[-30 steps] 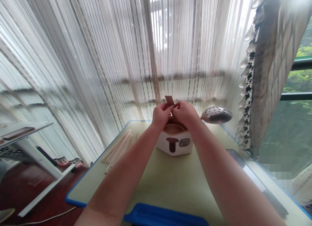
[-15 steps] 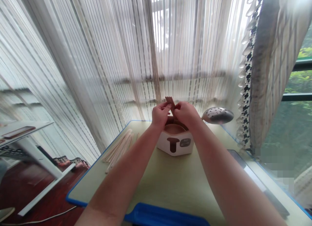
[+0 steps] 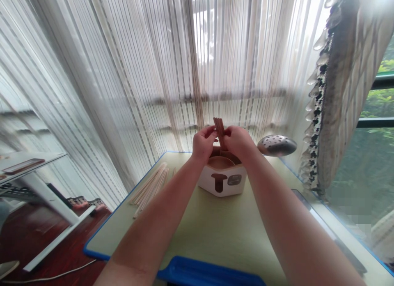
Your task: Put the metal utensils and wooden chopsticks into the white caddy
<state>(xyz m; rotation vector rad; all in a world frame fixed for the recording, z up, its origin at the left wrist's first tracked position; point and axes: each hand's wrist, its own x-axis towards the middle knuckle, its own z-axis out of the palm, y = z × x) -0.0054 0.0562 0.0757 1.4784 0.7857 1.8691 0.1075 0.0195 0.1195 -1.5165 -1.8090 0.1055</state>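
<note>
A bundle of several brown chopsticks (image 3: 219, 129) stands nearly upright, leaning slightly left, over the back of a utensil holder. My right hand (image 3: 238, 141) is closed on the bundle from the right. On the other side, my left hand (image 3: 203, 144) has its fingers bent and a little apart, with the fingertips at the edge of the chopsticks. The holder (image 3: 223, 186) is white with a brown divided inside and a dark T-shaped mark in front. The lower ends of the chopsticks are partly hidden by its compartments and my right hand.
Loose pale wooden sticks (image 3: 149, 189) lie on the left of the blue-edged table (image 3: 212, 232). A slotted metal skimmer (image 3: 277, 145) sticks out to the right behind my right hand. A flat dark-edged device (image 3: 320, 220) lies at the right. Blue plastic (image 3: 212, 273) is at the near edge.
The chopsticks have moved slightly right and stand more upright. My right hand has shifted a little right with them, and my left fingers have drawn back to the bundle's edge.
</note>
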